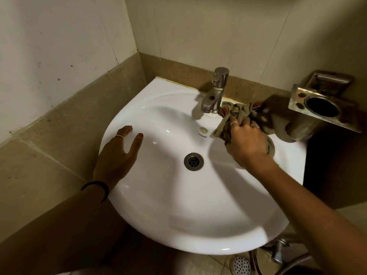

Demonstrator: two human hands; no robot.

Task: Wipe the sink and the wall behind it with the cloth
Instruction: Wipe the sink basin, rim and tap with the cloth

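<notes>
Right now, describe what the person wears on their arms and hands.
Both forearms are bare, with no sleeves in view. The left hand has a thin silver ring on one finger, reddish polish on the nails, and a black band around the wrist. The right hand wears thin silver rings on at least two fingers.

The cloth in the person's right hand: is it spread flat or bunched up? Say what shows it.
Bunched up. The cloth is crumpled into folds under the right hand, pressed on the sink rim beside the tap.

White sink (pixel 178 225), brown patterned cloth (pixel 238 110)
</notes>
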